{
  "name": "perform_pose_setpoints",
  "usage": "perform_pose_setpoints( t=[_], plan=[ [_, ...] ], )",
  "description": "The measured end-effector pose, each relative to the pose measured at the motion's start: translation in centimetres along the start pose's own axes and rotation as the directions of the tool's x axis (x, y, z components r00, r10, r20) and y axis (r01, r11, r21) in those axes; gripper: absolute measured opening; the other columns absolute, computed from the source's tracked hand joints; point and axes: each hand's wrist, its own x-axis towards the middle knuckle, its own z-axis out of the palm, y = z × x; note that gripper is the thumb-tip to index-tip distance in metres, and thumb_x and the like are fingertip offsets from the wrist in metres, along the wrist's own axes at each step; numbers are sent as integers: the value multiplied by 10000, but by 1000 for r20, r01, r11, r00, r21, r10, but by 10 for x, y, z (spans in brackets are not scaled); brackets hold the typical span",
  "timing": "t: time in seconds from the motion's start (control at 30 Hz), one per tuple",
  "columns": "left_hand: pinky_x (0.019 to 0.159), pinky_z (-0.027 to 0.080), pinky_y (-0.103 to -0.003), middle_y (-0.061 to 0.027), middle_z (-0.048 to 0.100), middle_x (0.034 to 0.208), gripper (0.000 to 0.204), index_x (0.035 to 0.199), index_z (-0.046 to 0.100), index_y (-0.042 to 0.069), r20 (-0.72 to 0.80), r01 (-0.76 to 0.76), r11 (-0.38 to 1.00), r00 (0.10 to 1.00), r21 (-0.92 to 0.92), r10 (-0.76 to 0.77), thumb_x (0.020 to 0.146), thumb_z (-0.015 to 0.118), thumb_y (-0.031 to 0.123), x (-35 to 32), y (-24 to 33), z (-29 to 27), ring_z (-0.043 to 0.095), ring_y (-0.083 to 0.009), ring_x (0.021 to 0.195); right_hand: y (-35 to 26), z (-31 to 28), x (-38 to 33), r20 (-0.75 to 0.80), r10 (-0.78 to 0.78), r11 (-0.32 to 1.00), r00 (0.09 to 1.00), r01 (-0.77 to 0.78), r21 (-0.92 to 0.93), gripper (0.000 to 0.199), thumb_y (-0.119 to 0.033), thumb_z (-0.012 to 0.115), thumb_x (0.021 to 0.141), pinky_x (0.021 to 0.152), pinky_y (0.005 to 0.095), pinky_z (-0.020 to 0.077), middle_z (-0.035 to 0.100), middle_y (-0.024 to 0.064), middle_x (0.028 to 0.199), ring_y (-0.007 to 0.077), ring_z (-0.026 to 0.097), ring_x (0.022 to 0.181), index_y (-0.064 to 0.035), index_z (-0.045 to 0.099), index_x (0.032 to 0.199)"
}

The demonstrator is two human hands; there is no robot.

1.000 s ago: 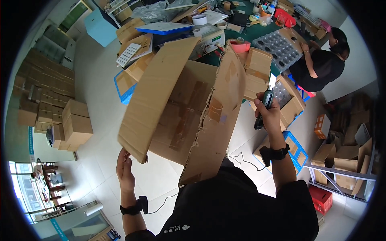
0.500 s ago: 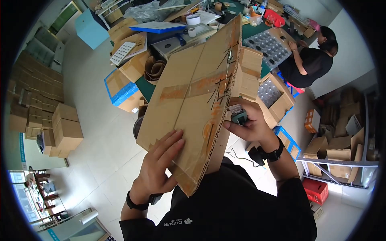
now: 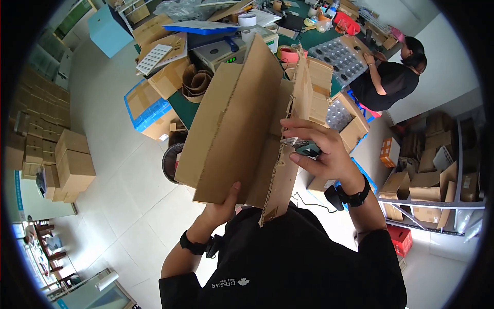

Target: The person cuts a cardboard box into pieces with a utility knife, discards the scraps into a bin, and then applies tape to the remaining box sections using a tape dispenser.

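Note:
In front of my body a brown cardboard box (image 3: 242, 123) is held tilted, its flaps standing up and its inside partly showing. My left hand (image 3: 222, 208) grips the near left edge, thumb on the inner side of a flap and most fingers hidden beneath. At the right-hand flap, whose edge is torn and ragged, is my right hand (image 3: 321, 149). A small dark green tool (image 3: 310, 150) with a clear part lies within its curled fingers; its exact kind is hard to make out. The fingertips are close to the flap's edge.
Beyond the box a green worktable (image 3: 188, 110) carries tape rolls, a grey device (image 3: 218, 54) and cardboard. At the far right a person (image 3: 388, 77) handles a clear tray (image 3: 337, 61). Stacked cartons (image 3: 74, 159) stand left; a shelf (image 3: 432, 203) holds boxes on the right.
The box has been opened out: its taped top has parted and the flaps now stand up. My left hand has shifted from the top face to the near edge. My right hand keeps the tool.

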Motion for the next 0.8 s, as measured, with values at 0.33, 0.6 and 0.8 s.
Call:
perform_pose_setpoints(
  t=[0.33,0.6,0.8],
  plan=[
    [935,479,-427,-236,561,1298,619,1423,444,54,303,-110,936,953,334,4,838,637,109,17,54,17,598,-372,1121,3,-53,-58,-192,13,994,981,-33,-100,178,-104,722,737,631,289,393,566,95,835,177,532,733,-22,598,834],
    [1074,328,-589,-178,468,1445,661,1406,512,181,495,-543,513,835,664,243,761,650,134,25,61,17,462,-421,1296,-5,-49,-68,-332,129,982,934,-166,-86,190,-131,723,756,648,284,349,531,73,821,148,465,716,-36,563,794],
    [919,534,-404,-87,616,1316,391,1133,720,126,215,-410,417,872,811,439,776,606,16,38,76,-101,573,-354,1214,-2,-55,-78,-308,158,985,938,-171,-15,169,-87,707,746,641,285,344,510,62,819,141,459,718,-29,555,791]
  ],
)
